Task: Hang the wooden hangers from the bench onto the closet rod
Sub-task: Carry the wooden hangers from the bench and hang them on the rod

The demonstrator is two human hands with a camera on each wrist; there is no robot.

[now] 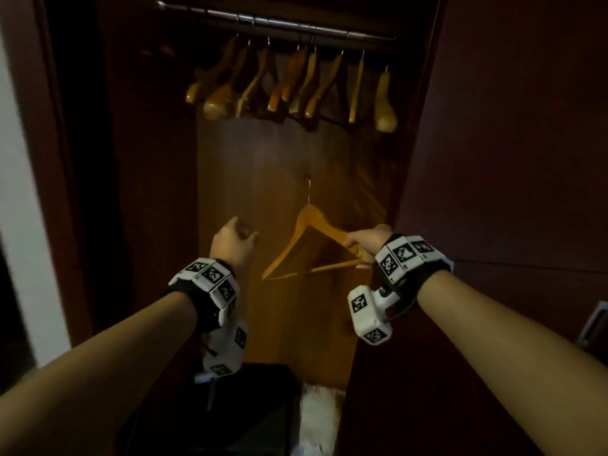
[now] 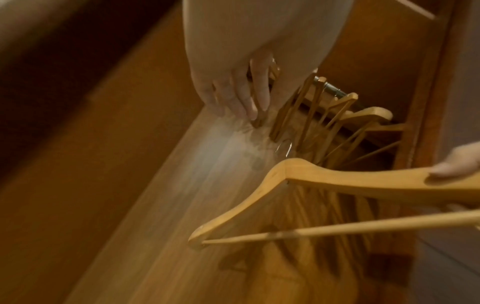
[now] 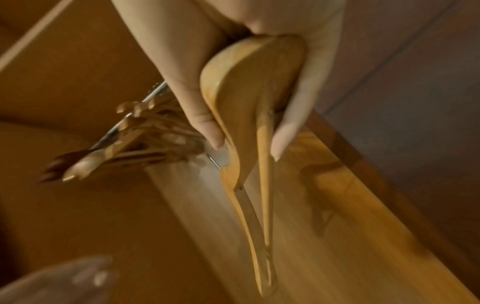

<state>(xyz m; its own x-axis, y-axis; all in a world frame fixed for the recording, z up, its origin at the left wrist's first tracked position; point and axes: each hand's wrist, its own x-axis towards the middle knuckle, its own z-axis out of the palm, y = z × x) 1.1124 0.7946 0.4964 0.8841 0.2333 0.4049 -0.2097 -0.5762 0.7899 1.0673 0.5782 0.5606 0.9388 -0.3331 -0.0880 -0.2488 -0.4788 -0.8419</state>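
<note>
- The right hand (image 1: 367, 242) grips one shoulder end of a wooden hanger (image 1: 307, 240), fingers curled round it; the hanger is upright in the open closet, hook on top, well below the rod (image 1: 279, 23)
- The left hand (image 1: 232, 242) holds nothing, fingers loosely bent, just beside the hanger
- Eight or so hung hangers (image 1: 289, 83) crowd the rod

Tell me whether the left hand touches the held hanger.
Apart. The head view shows dark closet back between the left hand and the hanger, which only the right hand grips.
</note>
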